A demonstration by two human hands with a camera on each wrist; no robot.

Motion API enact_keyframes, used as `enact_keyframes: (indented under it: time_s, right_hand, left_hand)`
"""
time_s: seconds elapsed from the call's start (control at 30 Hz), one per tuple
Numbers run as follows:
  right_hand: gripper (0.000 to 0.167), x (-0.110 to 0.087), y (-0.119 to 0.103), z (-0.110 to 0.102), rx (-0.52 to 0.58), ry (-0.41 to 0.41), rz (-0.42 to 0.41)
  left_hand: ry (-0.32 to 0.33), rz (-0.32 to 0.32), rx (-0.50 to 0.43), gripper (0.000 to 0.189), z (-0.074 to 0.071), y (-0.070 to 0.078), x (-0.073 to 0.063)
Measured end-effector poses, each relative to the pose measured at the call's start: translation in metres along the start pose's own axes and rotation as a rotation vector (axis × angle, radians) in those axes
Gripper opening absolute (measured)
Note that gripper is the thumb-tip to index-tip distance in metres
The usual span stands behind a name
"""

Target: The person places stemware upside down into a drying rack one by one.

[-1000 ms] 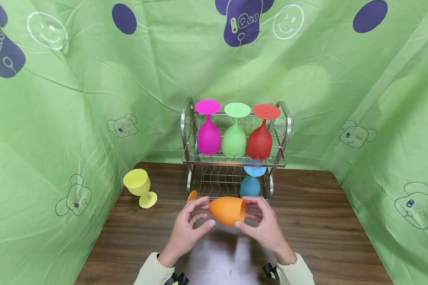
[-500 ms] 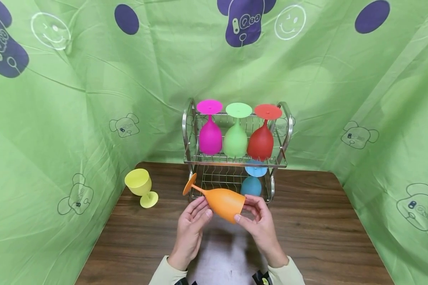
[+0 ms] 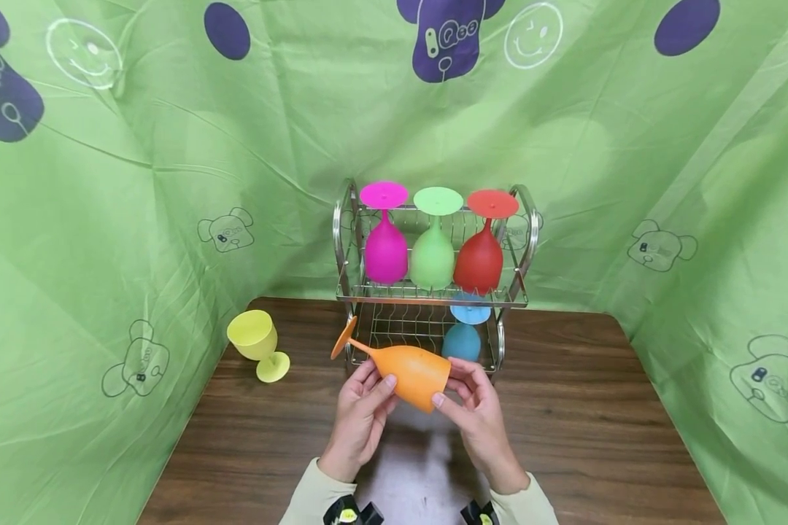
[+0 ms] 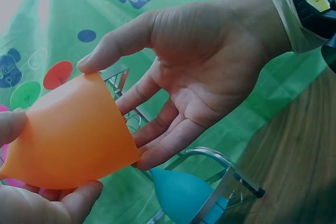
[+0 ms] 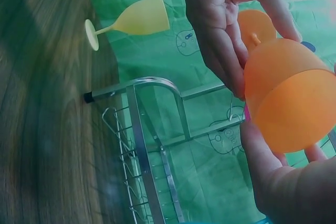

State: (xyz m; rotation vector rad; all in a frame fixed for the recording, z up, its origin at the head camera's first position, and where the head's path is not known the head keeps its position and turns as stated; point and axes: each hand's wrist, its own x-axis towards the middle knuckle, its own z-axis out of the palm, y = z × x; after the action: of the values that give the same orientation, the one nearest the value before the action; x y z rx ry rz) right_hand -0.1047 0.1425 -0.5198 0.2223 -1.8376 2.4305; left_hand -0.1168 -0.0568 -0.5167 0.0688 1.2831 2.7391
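An orange wine goblet (image 3: 412, 373) lies tilted on its side in the air, in front of the rack, its foot up to the left and its mouth to the right. My left hand (image 3: 361, 415) grips the bowl near the stem, thumb on the near side. At the rim, my right hand (image 3: 482, 415) pinches the goblet between thumb and fingers. The right wrist view looks into the mouth of the orange bowl (image 5: 294, 108). Behind the hands, a two-tier metal dish rack (image 3: 433, 300) holds upside-down goblets: magenta (image 3: 385, 251), light green (image 3: 433, 255) and red (image 3: 479, 259) on top, blue (image 3: 462, 343) below.
A yellow goblet (image 3: 252, 337) stands upright on the brown wooden table (image 3: 584, 415), left of the rack. Green printed fabric (image 3: 289, 131) hangs behind and along both sides. The rack's lower tier shows bare wires left of the blue goblet.
The goblet's foot end has swung up and into view on the left. My left hand has shifted from beside the stem to a grip on the bowl; my right hand keeps the rim.
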Motion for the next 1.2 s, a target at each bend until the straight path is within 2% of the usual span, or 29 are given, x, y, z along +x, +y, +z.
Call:
enact_keyframes:
  time_s: [0.3,0.47,0.6,0.97,1.2]
  right_hand:
    - [0.064,0.003,0.001,-0.002,-0.017,-0.007,0.018]
    - [0.061,0.005,0.002,-0.008,-0.053,0.002,0.009]
    - [0.057,0.007,0.002,-0.017,-0.100,0.035,-0.014]
    - [0.044,0.020,0.004,-0.052,-0.220,0.240,0.005]
    - [0.043,0.035,0.011,-0.073,-0.325,0.383,0.014]
  left_hand:
    - [0.010,0.007,-0.017,0.062,0.000,-0.002,0.003]
    - [0.023,0.020,0.009,0.059,-0.003,-0.004,0.010]
    - [0.060,0.029,0.042,0.059,-0.008,-0.007,0.019]
    - [0.153,0.121,0.179,0.068,-0.019,-0.020,0.054]
    - [0.206,0.146,0.221,0.063,-0.023,-0.030,0.075]
